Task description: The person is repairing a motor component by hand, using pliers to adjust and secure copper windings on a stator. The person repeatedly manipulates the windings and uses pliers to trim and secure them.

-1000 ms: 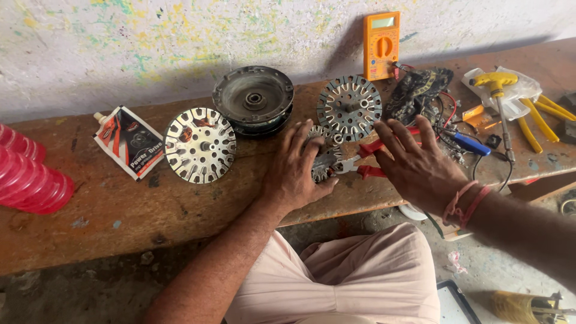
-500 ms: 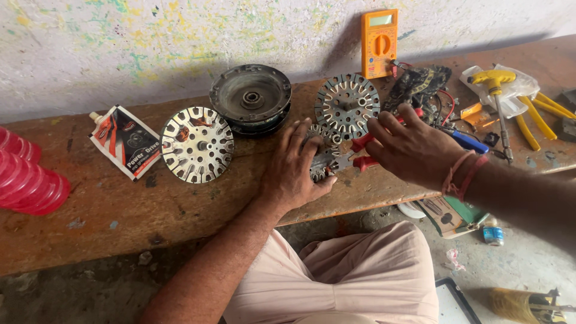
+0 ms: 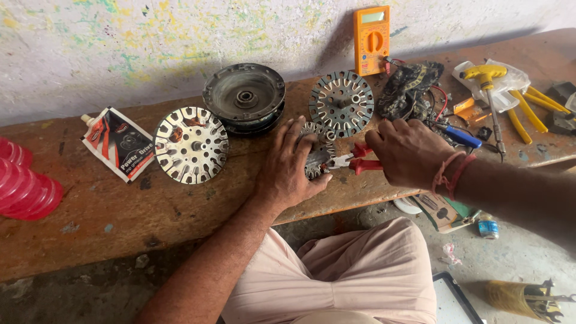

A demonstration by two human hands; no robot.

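A person seated at a worn wooden bench (image 3: 120,210) presses the left hand (image 3: 288,168) flat, fingers spread, on a small slotted metal core (image 3: 317,157) near the bench's front edge. The right hand (image 3: 414,153) is closed around red-handled pliers (image 3: 354,161), whose nose meets the core. Just behind, toward the wall edge, lie a grey slotted disc (image 3: 341,103) and a dark round motor housing (image 3: 244,96); a silvery slotted disc (image 3: 191,144) sits to the left beside a glue sachet (image 3: 117,143). An orange multimeter (image 3: 371,39) leans against the wall, and a yellow-handled screwdriver (image 3: 489,84) lies toward the right end.
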